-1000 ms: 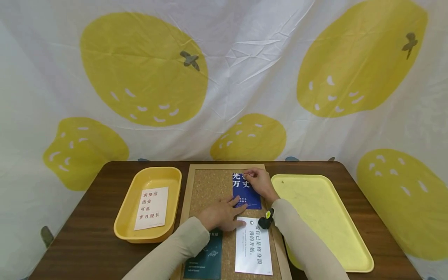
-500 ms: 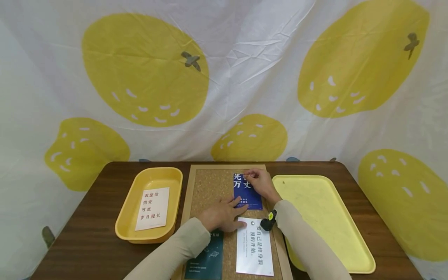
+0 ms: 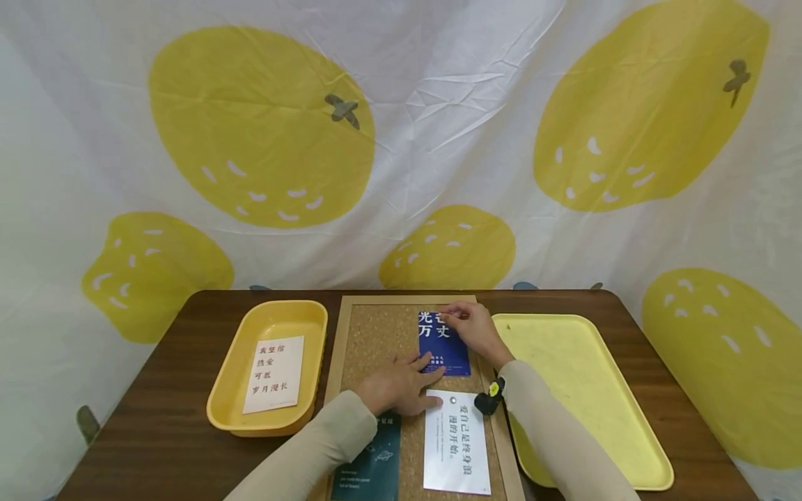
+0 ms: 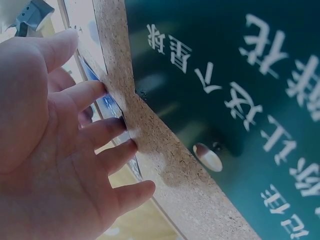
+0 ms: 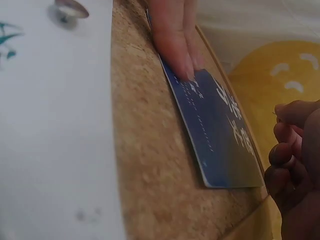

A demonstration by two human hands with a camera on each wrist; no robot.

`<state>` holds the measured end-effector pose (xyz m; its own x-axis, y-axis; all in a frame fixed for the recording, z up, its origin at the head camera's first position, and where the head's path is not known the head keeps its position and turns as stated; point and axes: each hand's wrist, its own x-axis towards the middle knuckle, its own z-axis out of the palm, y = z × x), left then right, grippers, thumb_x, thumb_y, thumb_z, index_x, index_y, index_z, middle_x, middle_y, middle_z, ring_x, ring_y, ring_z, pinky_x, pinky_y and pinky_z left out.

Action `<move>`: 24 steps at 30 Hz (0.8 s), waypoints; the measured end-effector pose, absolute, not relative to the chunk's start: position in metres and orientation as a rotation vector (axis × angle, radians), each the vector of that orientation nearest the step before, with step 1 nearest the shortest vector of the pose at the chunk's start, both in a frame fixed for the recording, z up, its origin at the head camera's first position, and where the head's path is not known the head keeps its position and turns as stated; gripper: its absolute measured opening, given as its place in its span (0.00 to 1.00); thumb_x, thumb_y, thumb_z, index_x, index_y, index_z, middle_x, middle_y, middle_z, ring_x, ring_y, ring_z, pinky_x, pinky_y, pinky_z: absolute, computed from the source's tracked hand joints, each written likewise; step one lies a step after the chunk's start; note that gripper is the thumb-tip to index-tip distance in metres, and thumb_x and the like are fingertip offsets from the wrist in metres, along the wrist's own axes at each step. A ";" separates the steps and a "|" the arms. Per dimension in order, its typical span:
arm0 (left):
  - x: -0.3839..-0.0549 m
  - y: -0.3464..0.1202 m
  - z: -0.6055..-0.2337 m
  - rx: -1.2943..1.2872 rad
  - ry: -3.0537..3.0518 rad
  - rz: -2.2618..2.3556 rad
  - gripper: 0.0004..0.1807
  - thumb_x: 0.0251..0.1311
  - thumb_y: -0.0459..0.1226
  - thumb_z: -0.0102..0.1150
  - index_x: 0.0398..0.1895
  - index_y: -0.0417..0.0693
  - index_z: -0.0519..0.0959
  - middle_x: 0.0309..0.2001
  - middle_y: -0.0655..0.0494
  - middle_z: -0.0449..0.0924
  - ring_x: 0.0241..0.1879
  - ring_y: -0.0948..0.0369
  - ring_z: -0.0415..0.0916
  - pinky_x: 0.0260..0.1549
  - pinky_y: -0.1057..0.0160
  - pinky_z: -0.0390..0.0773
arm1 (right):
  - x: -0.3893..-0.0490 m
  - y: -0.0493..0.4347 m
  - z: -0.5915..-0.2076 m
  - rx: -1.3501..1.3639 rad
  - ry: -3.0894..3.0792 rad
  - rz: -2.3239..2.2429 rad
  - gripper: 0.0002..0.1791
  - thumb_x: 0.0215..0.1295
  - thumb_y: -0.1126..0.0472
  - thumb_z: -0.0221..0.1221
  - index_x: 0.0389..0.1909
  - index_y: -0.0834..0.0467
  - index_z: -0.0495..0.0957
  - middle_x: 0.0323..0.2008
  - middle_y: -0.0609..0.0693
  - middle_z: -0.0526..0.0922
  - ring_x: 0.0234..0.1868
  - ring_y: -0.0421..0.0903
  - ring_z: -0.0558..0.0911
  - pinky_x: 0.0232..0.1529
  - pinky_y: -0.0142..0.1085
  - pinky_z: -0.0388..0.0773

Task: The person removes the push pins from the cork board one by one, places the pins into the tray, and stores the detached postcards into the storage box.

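Observation:
A blue card [image 3: 443, 348] with white characters lies near the top of a wood-framed cork board [image 3: 379, 334]. My left hand [image 3: 401, 386] rests with spread fingers, its fingertips on the card's lower left part. At the card's upper end, my right hand [image 3: 475, 330] pinches a thumbtack [image 5: 274, 113] between thumb and finger; only its thin point shows, facing the card. Lower on the board are a white card [image 3: 457, 445], held by a round metal thumbtack [image 3: 453, 400], and a dark green card [image 3: 376, 463] with another tack [image 4: 208, 157] through it.
To the left, a yellow-orange basin [image 3: 216, 390] holds a white card [image 3: 273, 376] with brown characters. A pale yellow tray [image 3: 583, 396] lies right of the board, partly under the right forearm. Behind the brown wooden table [image 3: 156, 417] hangs a lemon-print cloth [image 3: 401, 139].
My right wrist and forearm have swung slightly to the right, uncovering more of the white card's text. The right fingertips remain by the blue card's top, and the left hand stays put.

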<state>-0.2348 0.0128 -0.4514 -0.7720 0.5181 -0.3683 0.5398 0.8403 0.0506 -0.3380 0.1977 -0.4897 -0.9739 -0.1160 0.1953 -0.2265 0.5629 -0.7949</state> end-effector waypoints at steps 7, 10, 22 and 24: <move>-0.234 0.013 -0.450 0.796 2.644 -0.061 0.34 0.58 0.64 0.38 0.68 0.73 0.51 0.71 0.60 0.45 0.70 0.56 0.41 0.65 0.48 0.47 | -0.333 0.213 -0.479 0.333 -2.684 1.309 0.08 0.60 0.56 0.59 0.37 0.54 0.82 0.27 0.45 0.80 0.29 0.44 0.76 0.28 0.36 0.73; -0.234 0.014 -0.449 0.791 2.643 -0.059 0.34 0.58 0.64 0.38 0.68 0.73 0.50 0.71 0.60 0.44 0.70 0.56 0.41 0.65 0.48 0.47 | -0.331 0.221 -0.476 0.334 -2.677 1.296 0.06 0.59 0.56 0.59 0.35 0.52 0.82 0.27 0.46 0.81 0.28 0.45 0.76 0.26 0.36 0.73; -0.235 0.013 -0.451 0.803 2.657 -0.051 0.34 0.58 0.64 0.37 0.68 0.73 0.51 0.71 0.60 0.44 0.70 0.56 0.41 0.65 0.49 0.48 | -0.329 0.248 -0.471 0.332 -2.652 1.229 0.08 0.58 0.58 0.61 0.36 0.57 0.82 0.27 0.48 0.81 0.27 0.44 0.76 0.25 0.35 0.73; -0.235 0.013 -0.451 0.805 2.657 -0.045 0.34 0.58 0.64 0.37 0.68 0.72 0.51 0.71 0.60 0.44 0.70 0.56 0.41 0.65 0.49 0.48 | -0.329 0.252 -0.470 0.328 -2.656 1.223 0.07 0.58 0.57 0.61 0.35 0.55 0.82 0.27 0.48 0.82 0.27 0.44 0.76 0.25 0.35 0.73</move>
<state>-0.2347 0.0127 -0.4513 -0.7717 0.5305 -0.3508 0.5422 0.8371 0.0733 -0.3291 0.2521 -0.4705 -0.9556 -0.1170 0.2703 -0.2815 0.6332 -0.7210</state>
